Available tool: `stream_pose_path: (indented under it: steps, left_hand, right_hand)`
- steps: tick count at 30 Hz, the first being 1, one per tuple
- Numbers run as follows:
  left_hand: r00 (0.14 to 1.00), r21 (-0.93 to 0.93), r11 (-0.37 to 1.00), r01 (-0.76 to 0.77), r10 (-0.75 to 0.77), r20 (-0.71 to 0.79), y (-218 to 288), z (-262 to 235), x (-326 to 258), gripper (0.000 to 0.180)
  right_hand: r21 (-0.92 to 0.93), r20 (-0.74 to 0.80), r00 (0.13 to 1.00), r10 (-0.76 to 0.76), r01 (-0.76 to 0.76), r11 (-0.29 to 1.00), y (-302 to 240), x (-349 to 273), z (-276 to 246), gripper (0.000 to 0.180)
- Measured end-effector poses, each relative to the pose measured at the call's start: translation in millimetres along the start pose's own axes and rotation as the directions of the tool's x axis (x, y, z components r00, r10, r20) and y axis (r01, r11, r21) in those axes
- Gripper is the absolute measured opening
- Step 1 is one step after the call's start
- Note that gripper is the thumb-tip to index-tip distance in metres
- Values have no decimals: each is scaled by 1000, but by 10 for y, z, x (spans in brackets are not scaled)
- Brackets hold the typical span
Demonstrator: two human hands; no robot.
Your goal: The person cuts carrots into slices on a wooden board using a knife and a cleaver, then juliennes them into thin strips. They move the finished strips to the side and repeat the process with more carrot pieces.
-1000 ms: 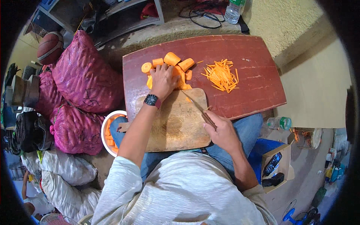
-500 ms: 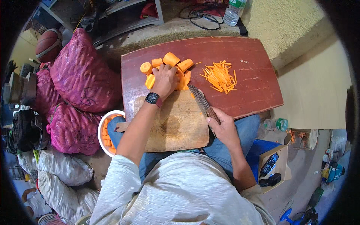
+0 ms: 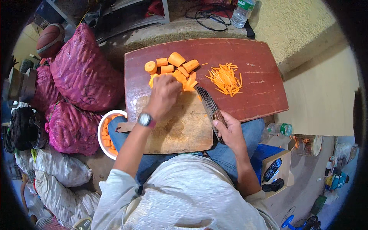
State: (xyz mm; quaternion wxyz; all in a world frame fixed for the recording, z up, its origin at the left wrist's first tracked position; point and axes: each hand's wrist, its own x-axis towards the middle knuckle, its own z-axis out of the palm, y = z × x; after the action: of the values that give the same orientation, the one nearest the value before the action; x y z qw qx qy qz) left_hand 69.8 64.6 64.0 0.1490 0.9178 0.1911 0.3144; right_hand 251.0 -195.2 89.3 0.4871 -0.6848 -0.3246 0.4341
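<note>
My right hand grips a knife by its wooden handle, its dark, streaked blade slanting up and left over the right edge of the wooden cutting board. My left hand is closed, fingers curled down, at the board's far edge beside the carrot slices; what it holds is hidden. Behind it, thick carrot chunks sit on the red-brown table. A pile of thin carrot strips lies to their right. The board rests partly on my lap, partly on the table.
A white bucket of carrot pieces stands left of my knee. Pink mesh sacks and white sacks fill the left side. On the right are an open cardboard box and a plastic bottle. Another bottle stands behind the table.
My left hand has drawn back from among the carrot chunks toward the board, its fingers now curled. The right hand with the knife has barely moved.
</note>
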Motion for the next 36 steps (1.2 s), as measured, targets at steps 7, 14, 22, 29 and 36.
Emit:
stream_pose_path:
  steps: [7, 14, 22, 29, 36]
  left_hand:
    - [972, 34, 999, -23, 14, 236, 667, -228, -1235, 31]
    - [975, 97, 995, 4, -26, 223, 789, -149, -1278, 39]
    - [977, 105, 994, -42, 19, 211, 786, -122, -1293, 27]
    - [974, 124, 992, -7, -21, 225, 818, -97, -1282, 26]
    - [982, 96, 995, 12, -30, 189, 815, -92, -1323, 27]
  right_hand:
    - [-325, 258, 966, 27, 61, 944, -445, -127, 131, 34]
    - [-552, 350, 921, -173, 352, 756, -368, -261, 377, 40]
    - [-643, 392, 918, -61, 321, 695, -455, -491, 384, 47]
    - [-609, 429, 898, -98, 368, 702, -366, -225, 502, 40]
    - [-657, 430, 903, -6, 317, 684, -410, -290, 543, 42]
